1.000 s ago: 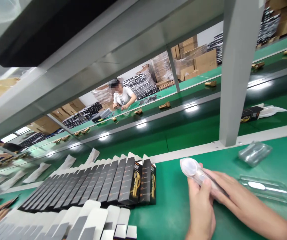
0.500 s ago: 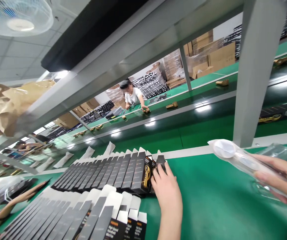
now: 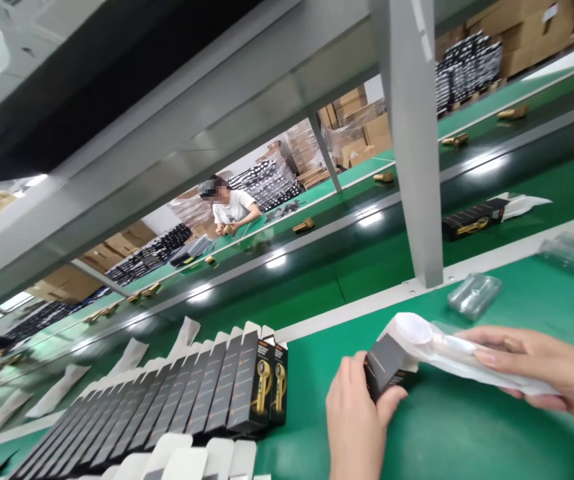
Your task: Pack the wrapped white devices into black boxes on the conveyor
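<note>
My left hand (image 3: 359,413) is closed round a black box (image 3: 385,363), tilted with its open end toward the upper right. From the right, my right hand (image 3: 541,367) grips a white handheld fan (image 3: 459,357) in a clear plastic sleeve. The fan's round head (image 3: 413,329) is at the mouth of the box; whether its tip has entered the opening I cannot tell. To the left stands a row of black fan boxes (image 3: 237,380) with white flaps up, and below it the white flaps (image 3: 187,463) of a second row show.
Clear plastic trays (image 3: 474,295) lie beyond my right hand. A grey post (image 3: 411,147) rises from the bench edge. Behind it a conveyor carries gold fans (image 3: 303,225), a black box (image 3: 474,219) and white sleeved pieces (image 3: 129,357). A co-worker (image 3: 234,207) sits across the line.
My left hand has taken a box from the row's end and brought it right. My right hand has moved the sleeved fan to the box's mouth. The view has shifted right.
</note>
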A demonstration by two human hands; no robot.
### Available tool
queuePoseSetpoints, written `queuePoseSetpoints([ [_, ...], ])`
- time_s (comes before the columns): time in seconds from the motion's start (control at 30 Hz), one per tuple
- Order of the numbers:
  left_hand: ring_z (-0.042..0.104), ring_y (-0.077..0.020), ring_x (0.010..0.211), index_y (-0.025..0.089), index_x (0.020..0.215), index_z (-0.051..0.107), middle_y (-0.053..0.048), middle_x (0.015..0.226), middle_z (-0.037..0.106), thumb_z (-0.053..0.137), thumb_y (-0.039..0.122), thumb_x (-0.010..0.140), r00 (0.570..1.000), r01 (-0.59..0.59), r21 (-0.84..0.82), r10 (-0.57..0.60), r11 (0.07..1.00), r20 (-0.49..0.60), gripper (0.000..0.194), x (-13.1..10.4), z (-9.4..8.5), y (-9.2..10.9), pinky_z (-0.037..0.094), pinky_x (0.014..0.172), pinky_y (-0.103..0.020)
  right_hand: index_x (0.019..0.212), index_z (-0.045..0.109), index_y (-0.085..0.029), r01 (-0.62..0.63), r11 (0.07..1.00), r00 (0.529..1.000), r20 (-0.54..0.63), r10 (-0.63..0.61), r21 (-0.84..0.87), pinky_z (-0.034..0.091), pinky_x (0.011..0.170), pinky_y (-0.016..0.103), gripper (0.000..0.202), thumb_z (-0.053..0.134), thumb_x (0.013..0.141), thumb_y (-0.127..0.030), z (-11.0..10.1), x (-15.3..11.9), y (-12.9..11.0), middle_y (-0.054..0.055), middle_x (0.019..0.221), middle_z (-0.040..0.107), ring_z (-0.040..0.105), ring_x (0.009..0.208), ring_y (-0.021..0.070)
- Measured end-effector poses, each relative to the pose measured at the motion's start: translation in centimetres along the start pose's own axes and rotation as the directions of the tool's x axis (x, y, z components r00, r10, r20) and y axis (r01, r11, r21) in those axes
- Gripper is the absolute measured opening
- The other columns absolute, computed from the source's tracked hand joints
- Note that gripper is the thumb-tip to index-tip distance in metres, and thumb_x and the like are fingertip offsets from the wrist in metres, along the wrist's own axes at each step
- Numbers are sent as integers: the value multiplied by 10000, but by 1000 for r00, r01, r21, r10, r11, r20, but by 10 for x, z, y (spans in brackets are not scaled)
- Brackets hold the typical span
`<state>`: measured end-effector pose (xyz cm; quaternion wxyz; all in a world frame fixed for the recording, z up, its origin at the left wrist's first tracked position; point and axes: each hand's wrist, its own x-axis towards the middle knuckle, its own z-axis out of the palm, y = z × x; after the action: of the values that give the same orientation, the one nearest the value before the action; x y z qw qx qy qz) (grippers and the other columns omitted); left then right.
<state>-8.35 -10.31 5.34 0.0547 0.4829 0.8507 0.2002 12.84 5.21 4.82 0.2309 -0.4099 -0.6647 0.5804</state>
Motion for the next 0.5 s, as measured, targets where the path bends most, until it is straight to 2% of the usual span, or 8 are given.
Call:
queuePoseSetpoints([
  [0.07,593,-233,988,236,1189,534,-55,1074,622,693,457,761,1000,2,-128,-3,992,-13,507,-4,8,3,461,838,-309,990,693,-336,-177,975,956,258,137,138,378,430,250,326,587,797,-577,-9,1,-4,88,867,671,581,612,166],
  [0.1,593,-236,993,234,1181,539,-58,1079,625,686,500,752,999,-17,-163,12,987,-30,526,-5,12,3,464,840,-313,989,691,-332,-214,963,944,289,160,165,333,415,238,326,603,787,-572,-14,2,-4,71,815,650,548,579,145],
  [0.2,606,-247,965,236,1145,556,-71,1055,648,574,696,724,985,-145,-179,126,973,-114,623,-8,19,-3,469,833,-341,944,706,-299,-202,973,954,249,170,110,162,407,217,358,648,723,-574,-26,6,-1,-3,594,528,372,429,69],
  [0.27,625,-243,915,244,1121,562,-72,1014,672,491,763,712,954,-265,-135,240,955,-177,664,-10,23,-3,467,818,-350,947,712,-297,-148,989,946,296,133,29,198,427,222,356,647,702,-546,-32,9,0,0,610,567,392,440,77],
  [0.3,634,-235,882,247,1108,564,-67,987,683,468,770,717,928,-335,-102,309,937,-206,660,-11,25,-2,464,804,-347,942,715,-295,-100,995,941,325,99,-14,276,454,237,332,638,705,-515,-33,9,-1,17,670,621,468,496,111],
  [0.37,645,-211,796,239,1075,575,-50,922,698,430,779,728,845,-485,-33,458,874,-274,658,-11,28,4,464,756,-335,930,715,-278,5,996,917,398,29,-84,413,603,294,278,626,716,-432,-33,9,-5,37,821,686,590,708,206],
  [0.43,640,-189,716,221,1035,588,-32,859,698,381,793,740,753,-577,21,541,817,-375,677,-10,31,11,465,698,-327,952,702,-250,54,992,887,461,4,-114,436,745,320,262,613,731,-357,-27,6,-10,32,908,693,602,868,258],
  [0.5,634,-179,682,204,1011,596,-22,830,692,345,801,749,704,-595,51,550,802,-449,698,-9,31,17,467,663,-324,991,691,-237,59,992,873,488,5,-116,439,763,302,273,607,745,-322,-16,3,-11,15,917,689,606,875,249],
])
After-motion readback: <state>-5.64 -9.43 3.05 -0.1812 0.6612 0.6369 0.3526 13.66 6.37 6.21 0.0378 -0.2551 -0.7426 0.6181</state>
